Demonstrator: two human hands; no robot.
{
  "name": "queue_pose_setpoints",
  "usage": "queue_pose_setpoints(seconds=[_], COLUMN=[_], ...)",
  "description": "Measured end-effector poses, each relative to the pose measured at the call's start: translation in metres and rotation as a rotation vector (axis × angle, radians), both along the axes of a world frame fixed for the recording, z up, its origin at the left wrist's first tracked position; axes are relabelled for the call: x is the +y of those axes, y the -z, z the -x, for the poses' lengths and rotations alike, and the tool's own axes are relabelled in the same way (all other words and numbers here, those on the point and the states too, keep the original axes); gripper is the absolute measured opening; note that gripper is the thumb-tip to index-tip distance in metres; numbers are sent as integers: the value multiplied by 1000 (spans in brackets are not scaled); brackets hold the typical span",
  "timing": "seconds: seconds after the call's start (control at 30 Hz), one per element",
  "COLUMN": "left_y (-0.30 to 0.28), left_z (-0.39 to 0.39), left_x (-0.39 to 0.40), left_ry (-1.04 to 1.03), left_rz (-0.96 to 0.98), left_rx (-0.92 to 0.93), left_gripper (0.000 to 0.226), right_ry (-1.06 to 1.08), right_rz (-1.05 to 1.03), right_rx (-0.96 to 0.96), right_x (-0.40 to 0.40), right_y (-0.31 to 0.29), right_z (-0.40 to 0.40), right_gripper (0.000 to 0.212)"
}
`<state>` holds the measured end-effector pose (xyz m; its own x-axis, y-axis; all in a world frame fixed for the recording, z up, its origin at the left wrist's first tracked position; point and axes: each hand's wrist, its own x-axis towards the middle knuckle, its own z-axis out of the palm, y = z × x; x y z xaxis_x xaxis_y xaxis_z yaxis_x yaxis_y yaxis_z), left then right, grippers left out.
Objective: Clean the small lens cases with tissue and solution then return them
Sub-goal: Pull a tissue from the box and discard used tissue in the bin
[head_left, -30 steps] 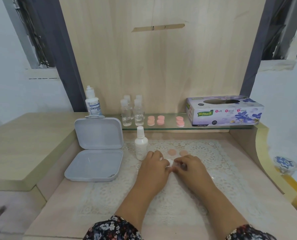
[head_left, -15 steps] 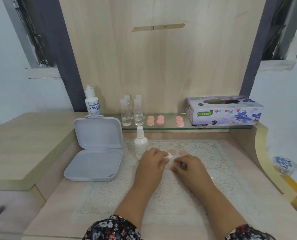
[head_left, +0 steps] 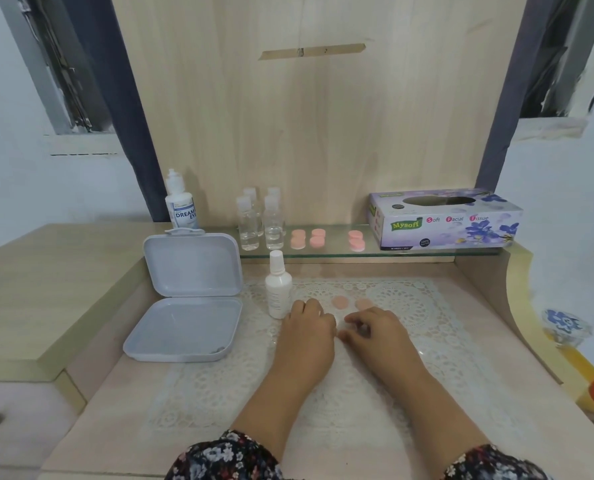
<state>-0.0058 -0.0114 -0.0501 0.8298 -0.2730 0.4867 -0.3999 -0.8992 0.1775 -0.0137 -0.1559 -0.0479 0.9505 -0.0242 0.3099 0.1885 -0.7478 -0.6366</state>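
Two round pink lens case caps (head_left: 339, 301) (head_left: 363, 304) lie on the lace mat (head_left: 410, 306), just beyond my fingertips. Both hands rest side by side on the mat. My left hand (head_left: 307, 336) is curled, knuckles up, so anything under its fingers is hidden. My right hand (head_left: 375, 336) is loosely bent and I see nothing in it. A small white solution bottle (head_left: 278, 289) stands upright just left of my left hand. More pink lens cases (head_left: 307, 238) (head_left: 356, 240) sit on the glass shelf (head_left: 323, 252). A tissue box (head_left: 444, 220) stands at the shelf's right end.
An open grey hinged box (head_left: 188, 306) lies left of the mat with its lid propped up. Several clear small bottles (head_left: 261, 223) and a larger solution bottle (head_left: 181, 202) stand at the back left. A raised counter (head_left: 46, 289) borders the left and a curved desk edge (head_left: 517, 306) the right.
A small white item showed between my fingertips earlier and is out of sight now. My left hand reached toward the pink caps, then drew back. The right hand barely shifted.
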Motion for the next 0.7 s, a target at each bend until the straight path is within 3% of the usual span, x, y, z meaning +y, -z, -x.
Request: queue_pose_setpoints(seconds=[0.07,0.17,0.3,0.4,0.53,0.7], left_y=[1,1,-6,-9,-2,-1], left_z=[-4,-6,-8,-8,-6,-1], left_x=[5,11,11,13,16,11], left_ry=[16,16,37,29,38,7], left_rz=[80,166,395,669,396,-55], left_rx=[41,143,292,188,-74,-193], left_gripper=[6,23,21,18,6,3], right_ry=[-2,2,2,-6,-12,-9], right_rz=[9,9,10,15,3,-12], right_rx=[4,5,-8,3,6,-3], right_x=[0,0,1,0,0,0], right_y=[0,0,0,-2,-1,2], right_z=[0,-1,0,0,0,-1], right_gripper=[29,28,27,28,29,28])
